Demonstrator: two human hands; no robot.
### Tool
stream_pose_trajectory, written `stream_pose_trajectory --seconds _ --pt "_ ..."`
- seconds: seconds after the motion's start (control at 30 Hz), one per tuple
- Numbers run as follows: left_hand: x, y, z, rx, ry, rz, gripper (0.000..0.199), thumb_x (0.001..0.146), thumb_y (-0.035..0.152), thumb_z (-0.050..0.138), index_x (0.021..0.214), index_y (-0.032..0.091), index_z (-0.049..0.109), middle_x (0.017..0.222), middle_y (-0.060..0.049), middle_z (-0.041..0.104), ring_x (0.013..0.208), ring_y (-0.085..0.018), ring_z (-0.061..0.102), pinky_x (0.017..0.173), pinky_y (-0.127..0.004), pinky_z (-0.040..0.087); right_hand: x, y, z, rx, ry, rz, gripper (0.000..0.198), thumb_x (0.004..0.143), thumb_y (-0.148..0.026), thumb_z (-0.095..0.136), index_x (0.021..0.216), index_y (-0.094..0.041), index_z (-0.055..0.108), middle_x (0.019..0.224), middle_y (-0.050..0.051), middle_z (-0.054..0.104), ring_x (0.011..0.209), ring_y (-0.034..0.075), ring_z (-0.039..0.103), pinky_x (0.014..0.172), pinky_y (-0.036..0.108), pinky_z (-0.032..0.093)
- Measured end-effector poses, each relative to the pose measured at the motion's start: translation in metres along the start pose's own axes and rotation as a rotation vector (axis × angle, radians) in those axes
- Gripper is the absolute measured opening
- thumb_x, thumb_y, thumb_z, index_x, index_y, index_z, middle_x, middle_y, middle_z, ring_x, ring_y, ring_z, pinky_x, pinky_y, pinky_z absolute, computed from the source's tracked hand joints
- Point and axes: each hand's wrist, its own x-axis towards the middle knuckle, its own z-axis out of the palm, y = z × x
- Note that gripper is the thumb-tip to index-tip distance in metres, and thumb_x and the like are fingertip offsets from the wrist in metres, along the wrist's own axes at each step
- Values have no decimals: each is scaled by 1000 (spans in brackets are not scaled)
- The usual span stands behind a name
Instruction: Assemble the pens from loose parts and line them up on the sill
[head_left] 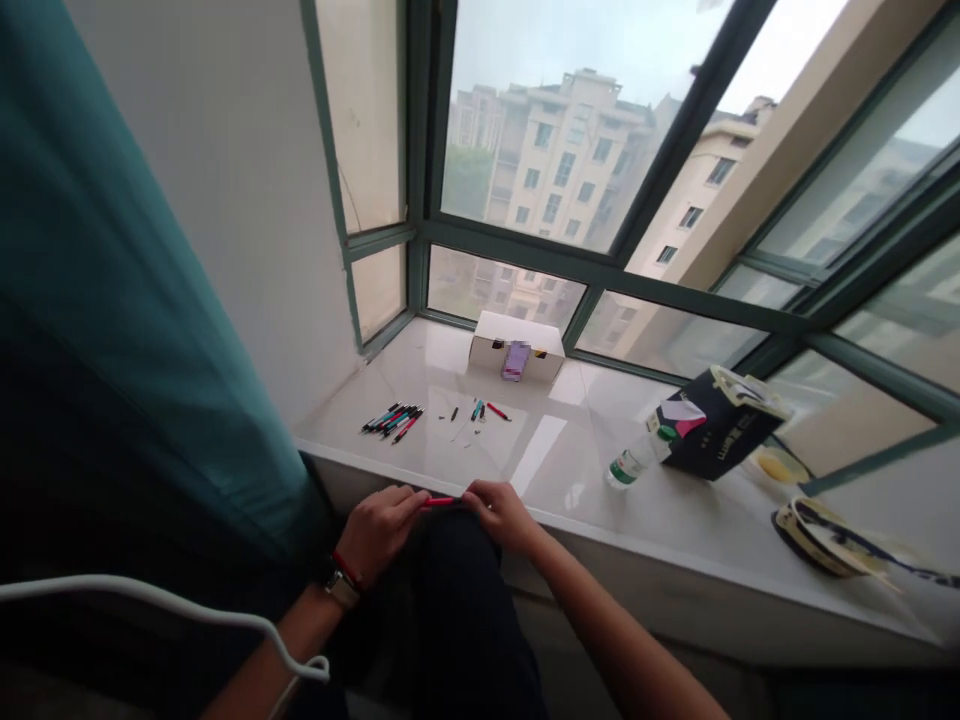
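A red pen [441, 501] with a black end is held level between my two hands, just in front of the sill's edge and above my knee. My left hand [384, 528] is closed around its left end. The fingers of my right hand [501, 512] pinch the dark right end. On the sill ahead, a row of red, teal and black pens [392, 421] lies to the left. Right of it are scattered pen parts [477, 410], some dark and some teal, beside a red pen piece [497, 411].
The white windowsill [420, 370] runs below the window. A white box [517, 340] with a purple item in front stands at the back. To the right are a clear bottle [630, 464], a dark carton [712, 425] and a round band-like object [817, 538]. A teal curtain [150, 300] hangs left; a white cable [150, 592] crosses lower left.
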Motion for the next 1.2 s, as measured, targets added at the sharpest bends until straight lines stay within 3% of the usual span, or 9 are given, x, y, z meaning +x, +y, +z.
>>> stream_pose_trajectory --seconds 0.13,0.23,0.33,0.47,0.6,0.7,0.87,1.03,1.2 --pt "-30 14 -13 -224 -76 -124 27 94 40 45 105 29 67 88 -5 66 82 -19 61 74 -30 47 -31 -18 17 56 22 7 38 94 -41 47 68 -18 62 60 -1 57 58 13 49 57 23 36" --pt "-48 23 -10 -551 -173 -342 28 93 46 45 95 27 66 70 -1 62 64 -16 58 60 -27 45 -50 -31 17 96 131 -9 24 91 -41 54 87 -21 66 79 2 65 73 16 57 68 26 42" --pt "-54 25 7 -751 -1 -564 31 89 53 48 89 24 60 60 3 53 54 -13 52 54 -24 42 -58 -28 10 234 255 67 30 90 -41 56 113 -23 62 91 4 67 77 17 60 71 27 46" --pt "-46 21 37 -949 110 -762 37 84 61 50 88 24 53 56 7 45 46 -11 46 46 -21 40 -58 6 4 259 320 185 25 89 -38 55 106 -21 65 91 6 67 78 18 61 73 30 47" --pt "-15 8 62 -926 141 -696 36 85 58 48 94 23 51 61 6 52 48 -10 49 46 -22 42 -50 56 11 141 288 238 18 87 -33 56 91 -21 69 91 6 65 81 18 61 80 32 46" --pt "17 -16 77 -712 123 -593 33 89 52 44 99 22 54 72 1 62 51 -11 53 52 -25 46 -31 91 17 83 240 271 19 87 -30 55 91 -19 69 96 7 62 78 17 61 81 31 46" --pt "63 -67 100 -310 103 -387 26 94 36 38 102 22 59 92 -7 67 85 -21 64 81 -39 51 26 138 17 -21 202 286 18 87 -24 55 96 -17 68 100 8 60 86 18 61 83 29 45" --pt "90 -98 125 12 71 -218 28 96 29 35 105 21 61 101 -10 65 97 -24 61 87 -43 48 89 169 19 -108 250 302 20 86 -19 57 103 -18 66 102 8 60 94 19 60 84 28 43" --pt "102 -110 144 141 85 -247 27 96 27 36 106 20 60 106 -11 63 100 -25 56 87 -42 44 137 184 21 -187 254 301 31 88 -20 59 118 -23 61 113 8 57 96 18 59 79 26 42"
